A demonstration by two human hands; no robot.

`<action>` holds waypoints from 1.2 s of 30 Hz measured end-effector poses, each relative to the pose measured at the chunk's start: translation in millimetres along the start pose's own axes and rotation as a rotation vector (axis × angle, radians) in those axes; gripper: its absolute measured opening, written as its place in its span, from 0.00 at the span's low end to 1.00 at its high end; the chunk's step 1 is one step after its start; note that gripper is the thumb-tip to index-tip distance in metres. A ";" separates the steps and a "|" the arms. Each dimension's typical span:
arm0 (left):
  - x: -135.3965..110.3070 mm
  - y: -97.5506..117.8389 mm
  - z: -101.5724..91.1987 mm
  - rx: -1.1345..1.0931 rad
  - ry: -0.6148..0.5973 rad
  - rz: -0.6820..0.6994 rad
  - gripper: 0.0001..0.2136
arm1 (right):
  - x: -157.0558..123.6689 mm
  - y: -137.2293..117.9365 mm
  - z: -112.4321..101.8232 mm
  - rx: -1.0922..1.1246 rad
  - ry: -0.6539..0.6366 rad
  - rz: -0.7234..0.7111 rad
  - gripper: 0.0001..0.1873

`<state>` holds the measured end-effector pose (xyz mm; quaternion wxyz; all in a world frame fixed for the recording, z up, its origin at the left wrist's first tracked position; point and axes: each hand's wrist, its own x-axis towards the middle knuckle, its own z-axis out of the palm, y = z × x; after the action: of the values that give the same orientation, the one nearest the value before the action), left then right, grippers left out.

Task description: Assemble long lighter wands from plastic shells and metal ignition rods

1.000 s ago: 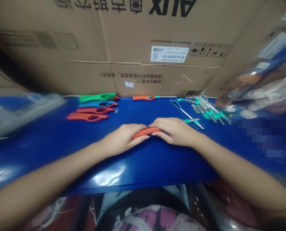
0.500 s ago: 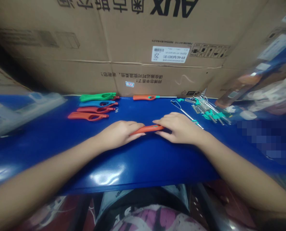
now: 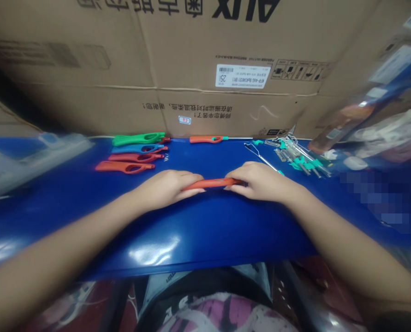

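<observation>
Between my two hands, an orange lighter handle (image 3: 212,183) lies level, just above the blue table. My left hand (image 3: 172,186) pinches its left end between thumb and fingers. At the other end, the thumb and fingers of my right hand (image 3: 257,182) close round the handle's tip, partly hiding it. Behind my right hand lies a thin metal lighter tube (image 3: 263,160) with a teal piece, partly covered by that hand. Farther back rests an orange lighter (image 3: 205,139) with a teal trigger and a metal tube on it.
To the left, green (image 3: 138,138), blue (image 3: 136,149) and several red-orange lighter handles (image 3: 122,167) lie in a row. A pile of metal tubes with teal parts (image 3: 300,159) lies at the right. A large cardboard box (image 3: 177,60) stands along the back of the blue table (image 3: 205,240).
My right hand has shifted slightly along the handle towards its right end, so more of the orange body shows between my hands. My left hand keeps its hold.
</observation>
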<state>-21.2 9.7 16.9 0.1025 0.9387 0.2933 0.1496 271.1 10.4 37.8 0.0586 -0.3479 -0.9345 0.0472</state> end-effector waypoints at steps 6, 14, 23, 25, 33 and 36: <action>0.5 -6.8 -0.1 0.079 0.035 -0.035 0.20 | 0.8 -0.4 1.2 -0.130 -0.020 0.015 0.16; 0.6 -3.1 8.0 0.093 0.095 -0.024 0.15 | 1.5 -2.1 3.0 -0.157 -0.037 0.038 0.16; 2.0 5.4 12.3 0.033 0.046 -0.130 0.13 | 5.9 -1.6 10.4 -0.004 -0.093 0.040 0.12; 3.0 10.0 10.6 -0.047 0.057 -0.165 0.14 | 5.8 -2.1 9.5 0.005 -0.096 0.061 0.13; 2.0 15.2 9.1 -0.232 0.114 -0.054 0.19 | 3.1 10.5 7.1 0.158 -0.046 0.050 0.11; 0.1 7.8 10.1 -0.166 0.056 0.029 0.19 | 3.0 11.6 8.3 0.148 -0.060 0.026 0.10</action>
<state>-13.6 2.4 9.7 0.1696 0.9264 0.2692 0.2012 275.1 20.7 28.3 0.0556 -0.3533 -0.9251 0.1273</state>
